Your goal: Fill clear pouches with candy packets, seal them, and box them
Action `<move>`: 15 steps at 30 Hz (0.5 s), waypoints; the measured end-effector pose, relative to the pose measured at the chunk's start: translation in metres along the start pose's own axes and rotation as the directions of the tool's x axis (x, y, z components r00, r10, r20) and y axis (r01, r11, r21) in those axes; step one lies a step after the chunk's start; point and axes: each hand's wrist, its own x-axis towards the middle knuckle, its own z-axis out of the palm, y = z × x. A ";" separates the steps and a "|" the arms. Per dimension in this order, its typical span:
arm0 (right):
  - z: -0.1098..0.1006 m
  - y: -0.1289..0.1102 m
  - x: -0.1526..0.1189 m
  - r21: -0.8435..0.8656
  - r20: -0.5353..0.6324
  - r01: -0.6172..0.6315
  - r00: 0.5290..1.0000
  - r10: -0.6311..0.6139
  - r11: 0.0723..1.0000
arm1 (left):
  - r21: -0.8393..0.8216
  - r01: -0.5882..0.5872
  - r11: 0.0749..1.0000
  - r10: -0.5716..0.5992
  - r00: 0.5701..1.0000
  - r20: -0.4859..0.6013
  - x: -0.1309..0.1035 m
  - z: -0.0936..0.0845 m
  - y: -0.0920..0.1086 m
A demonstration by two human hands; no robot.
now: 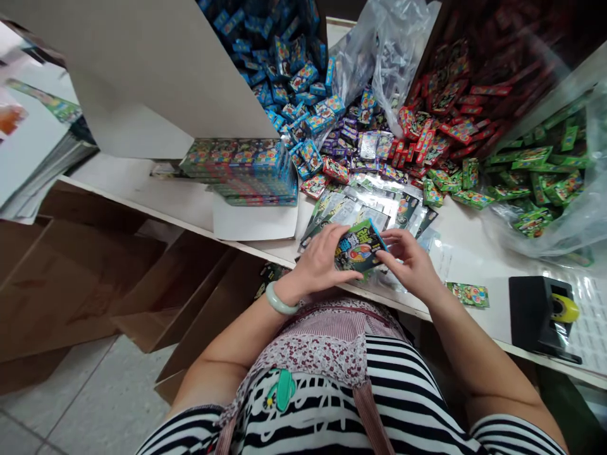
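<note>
A black printed packet (358, 251) with green, yellow and blue lettering is held tilted above the table's front edge. My left hand (320, 260) is closed round its left side, thumb along the bottom. At its right edge, the thumb and forefinger of my right hand (408, 260) pinch it. A blue strip (378, 232) shows along that edge; whether it is a separate piece I cannot tell. Flat clear-and-black pouches (341, 212) lie spread beneath and behind my hands. Small blue boxes (308, 155), purple boxes (348, 133), red boxes (429, 136) and green boxes (443, 180) are heaped beyond them.
An open carton (175, 69) stands at the left back, beside stacked printed packs (241, 167). A clear plastic bag (559, 221) of green boxes sits at right. A black tape dispenser (531, 313) stands near the front right edge. Brown cartons (71, 284) are below the table at left.
</note>
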 end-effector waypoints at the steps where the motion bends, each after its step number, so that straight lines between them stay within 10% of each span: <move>1: 0.001 -0.001 0.000 0.020 -0.037 0.003 0.999 -0.002 1.000 | -0.090 0.038 0.995 -0.040 0.999 -0.014 0.000 0.004 0.003; 9: -0.017 0.001 0.003 -0.104 0.015 0.140 0.990 -0.139 0.985 | -0.520 0.249 0.817 -0.285 0.959 0.011 -0.015 0.036 0.007; 15: 0.038 0.022 -0.008 0.300 -0.328 -0.017 0.937 0.120 0.954 | -0.533 0.245 0.810 -0.237 0.968 0.085 -0.019 0.019 -0.012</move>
